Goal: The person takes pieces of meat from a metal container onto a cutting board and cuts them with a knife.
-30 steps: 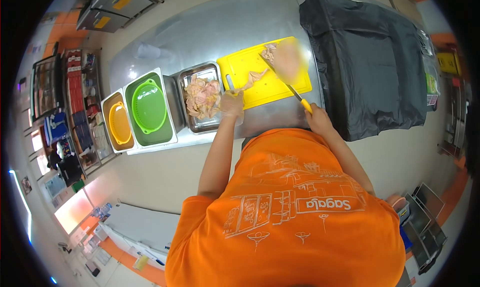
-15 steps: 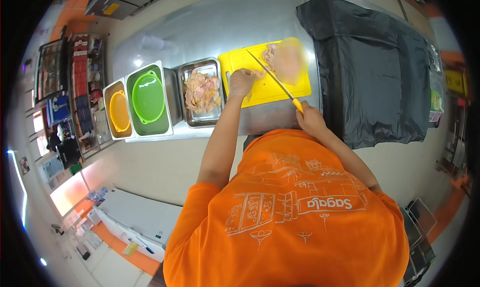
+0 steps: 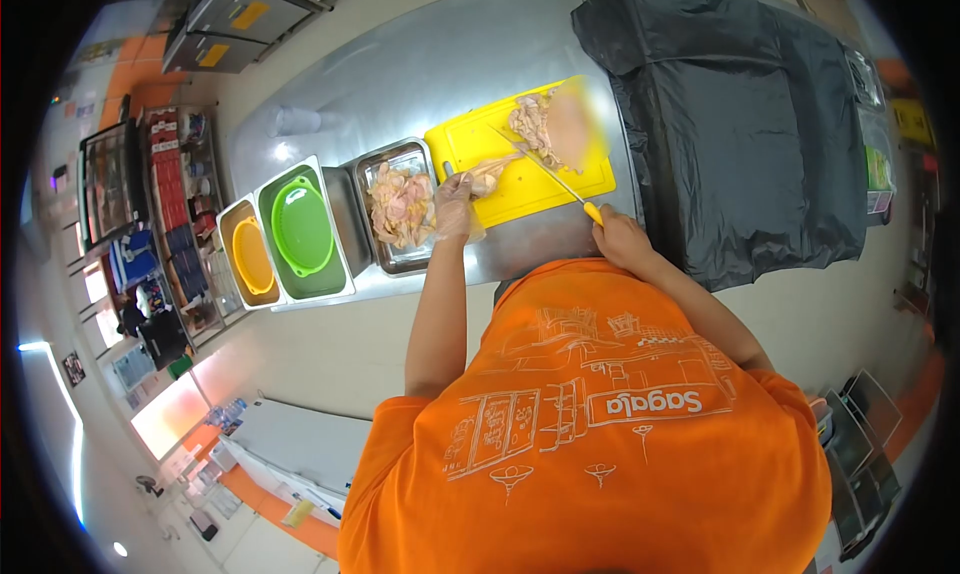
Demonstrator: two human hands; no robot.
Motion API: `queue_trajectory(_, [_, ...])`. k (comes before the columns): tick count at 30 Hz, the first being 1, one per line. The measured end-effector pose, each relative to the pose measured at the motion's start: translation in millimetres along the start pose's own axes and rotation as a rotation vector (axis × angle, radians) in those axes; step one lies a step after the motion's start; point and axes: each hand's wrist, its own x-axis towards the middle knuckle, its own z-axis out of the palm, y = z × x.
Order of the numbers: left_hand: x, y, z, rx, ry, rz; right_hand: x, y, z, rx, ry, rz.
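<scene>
My left hand [image 3: 455, 209], in a clear glove, is closed on a strip of raw chicken [image 3: 488, 177] at the left end of the yellow cutting board [image 3: 540, 196]. In my right hand [image 3: 622, 236] is the yellow handle of a knife [image 3: 562, 182]. Its blade lies slantwise over the board, the tip close to the far end of that strip. A pile of cut chicken pieces [image 3: 530, 122] sits at the board's far right, beside a pale, blurred larger piece [image 3: 570, 134]. Left of the board, a steel tray [image 3: 405, 265] holds more chicken pieces [image 3: 400, 206].
Steel containers stand at the left, one with a green basket [image 3: 302, 229], the other with an orange basket [image 3: 253, 254]. A clear plastic container [image 3: 295, 122] lies behind them on the steel table [image 3: 430, 64]. Black plastic sheeting [image 3: 740, 144] covers something on the right.
My left hand has drawn left and nearer to me, stretching the chicken strip out from the board's middle. The knife stays in my right hand, its tip slightly lower. The view has tilted slightly.
</scene>
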Motion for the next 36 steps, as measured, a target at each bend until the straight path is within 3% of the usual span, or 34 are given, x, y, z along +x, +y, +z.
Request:
queue_trajectory(7, [-5,14,11,-0.194,0.052,0.134,2,-7,-1,-0.036,-0.036,0.002])
queue_trajectory(10, [-13,38,21,-0.087,0.095,0.201,3,-1,8,-0.015,-0.005,-0.026])
queue_trajectory(16, [-24,100,28,0.317,0.029,-0.028,-5,-4,2,0.048,0.02,-0.002])
queue_trajectory(19, [-21,101,43,0.055,-0.066,-0.054,-12,-6,-5,0.112,0.045,0.016])
queue_trajectory(21, [-19,99,60,0.042,-0.042,0.064,-18,-8,-12,0.113,0.108,-0.006])
queue_trajectory(25, [-12,79,70,-0.044,0.069,0.119,-27,-8,-25,0.152,0.188,-0.041])
queue_trajectory(27, [-10,59,65,0.148,0.145,0.021,-32,-12,-31,0.142,0.202,-0.014])
queue_trajectory(29, [16,-19,38,0.192,0.214,-0.033,-38,-13,-32,0.124,0.191,-0.002])
queue_trajectory(32, [4,-36,33,0.19,0.298,-0.164,-50,-10,-32,0.06,0.126,0.009])
queue_trajectory(36, [-1,-42,20,0.273,0.305,-0.149,-63,0,-16,-0.063,0.023,0.028])
